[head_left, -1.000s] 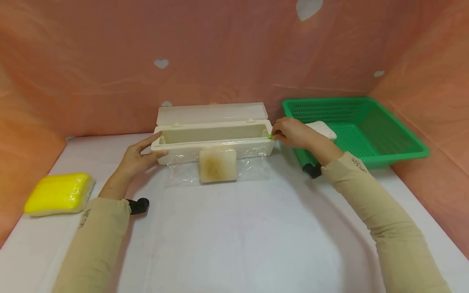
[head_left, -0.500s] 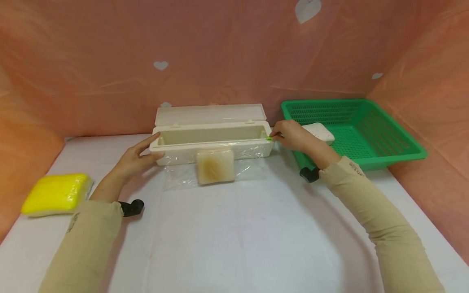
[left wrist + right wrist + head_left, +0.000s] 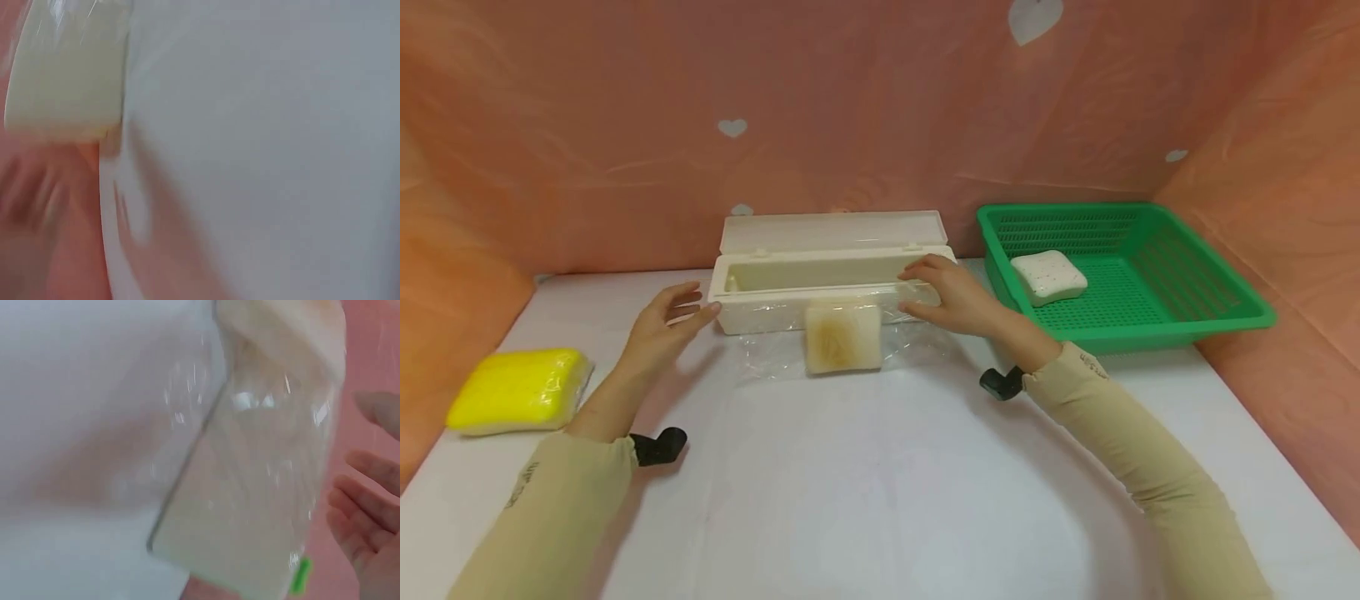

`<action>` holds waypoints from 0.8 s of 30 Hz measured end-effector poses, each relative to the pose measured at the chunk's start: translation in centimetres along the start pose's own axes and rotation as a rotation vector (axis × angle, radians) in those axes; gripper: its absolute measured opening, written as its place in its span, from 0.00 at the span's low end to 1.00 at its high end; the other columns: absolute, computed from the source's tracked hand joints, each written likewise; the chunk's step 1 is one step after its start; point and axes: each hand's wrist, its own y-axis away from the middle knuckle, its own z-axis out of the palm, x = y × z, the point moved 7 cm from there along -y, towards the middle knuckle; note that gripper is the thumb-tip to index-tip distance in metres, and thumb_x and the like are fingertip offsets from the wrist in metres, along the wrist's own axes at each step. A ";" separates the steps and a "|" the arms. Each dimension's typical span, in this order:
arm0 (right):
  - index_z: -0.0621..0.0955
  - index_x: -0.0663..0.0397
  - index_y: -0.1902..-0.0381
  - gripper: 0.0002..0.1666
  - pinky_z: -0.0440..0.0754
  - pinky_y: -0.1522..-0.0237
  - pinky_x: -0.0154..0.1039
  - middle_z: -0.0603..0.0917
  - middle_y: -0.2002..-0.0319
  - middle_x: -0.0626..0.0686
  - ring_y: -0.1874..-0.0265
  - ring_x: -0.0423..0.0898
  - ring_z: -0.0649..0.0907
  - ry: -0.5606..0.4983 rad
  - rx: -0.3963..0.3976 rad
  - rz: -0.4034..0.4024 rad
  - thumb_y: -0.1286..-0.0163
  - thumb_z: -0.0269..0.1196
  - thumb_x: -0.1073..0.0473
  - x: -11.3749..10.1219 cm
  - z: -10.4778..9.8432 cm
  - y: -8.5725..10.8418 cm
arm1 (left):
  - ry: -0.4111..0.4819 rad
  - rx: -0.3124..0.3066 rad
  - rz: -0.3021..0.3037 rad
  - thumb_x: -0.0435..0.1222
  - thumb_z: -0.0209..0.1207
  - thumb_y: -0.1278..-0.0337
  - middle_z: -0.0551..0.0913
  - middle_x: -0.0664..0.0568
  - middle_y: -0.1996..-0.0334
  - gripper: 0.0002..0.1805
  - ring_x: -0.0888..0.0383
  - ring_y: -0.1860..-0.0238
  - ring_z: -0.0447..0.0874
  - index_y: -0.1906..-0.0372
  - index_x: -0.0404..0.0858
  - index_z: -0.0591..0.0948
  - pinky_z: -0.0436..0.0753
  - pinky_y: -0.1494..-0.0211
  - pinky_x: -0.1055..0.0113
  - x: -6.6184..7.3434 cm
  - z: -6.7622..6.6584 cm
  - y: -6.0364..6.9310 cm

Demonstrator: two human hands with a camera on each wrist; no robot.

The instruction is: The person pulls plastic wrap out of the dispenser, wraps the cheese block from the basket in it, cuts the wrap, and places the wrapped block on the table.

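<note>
A long white box (image 3: pixel 835 271) with its lid raised stands at the back middle. Clear plastic film (image 3: pixel 767 354) hangs down its front onto the table. Against the film is a squishy-looking bread slice (image 3: pixel 844 338) with a browned face; whether it lies over or under the film I cannot tell. My left hand (image 3: pixel 662 325) is beside the box's left end, fingers loosely bent, holding nothing. Over the right part of the box my right hand (image 3: pixel 951 296) hovers with fingers apart and relaxed. A small green tab (image 3: pixel 301 575) shows at the box's end in the right wrist view.
At the right stands a green basket (image 3: pixel 1157 335) with a white speckled square block (image 3: pixel 1049 277) in it. A yellow-topped block (image 3: pixel 520 390) in clear wrap lies at the far left. A pink cloth (image 3: pixel 850 108) hangs behind the box.
My right hand has let go of the green tab at the box's right end and moved left over the film. The left hand has come off the box's left end.
</note>
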 end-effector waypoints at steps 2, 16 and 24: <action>0.78 0.63 0.45 0.28 0.73 0.41 0.49 0.77 0.46 0.61 0.44 0.56 0.75 -0.017 0.004 0.005 0.39 0.68 0.53 -0.6 0.8 -0.1 | -0.066 0.189 -0.014 0.48 0.57 0.38 0.76 0.37 0.45 0.29 0.53 0.51 0.77 0.40 0.32 0.72 0.76 0.53 0.69 0.2 -0.4 0.9; 0.76 0.61 0.40 0.36 0.64 0.37 0.51 0.74 0.43 0.60 0.40 0.56 0.71 0.032 0.132 -0.113 0.44 0.72 0.50 -2.9 3.7 -0.7 | -0.107 0.114 -0.062 0.53 0.56 0.38 0.80 0.58 0.87 0.27 0.64 0.84 0.75 0.75 0.31 0.84 0.73 0.76 0.70 2.5 4.7 4.6; 0.77 0.59 0.41 0.33 0.66 0.38 0.51 0.75 0.43 0.60 0.40 0.55 0.71 0.059 0.149 -0.134 0.42 0.71 0.51 -3.4 4.7 -0.7 | 0.083 -0.218 -0.273 0.53 0.51 0.33 0.85 0.52 0.82 0.30 0.63 0.86 0.78 0.62 0.27 0.84 0.79 0.80 0.69 1.8 9.7 5.8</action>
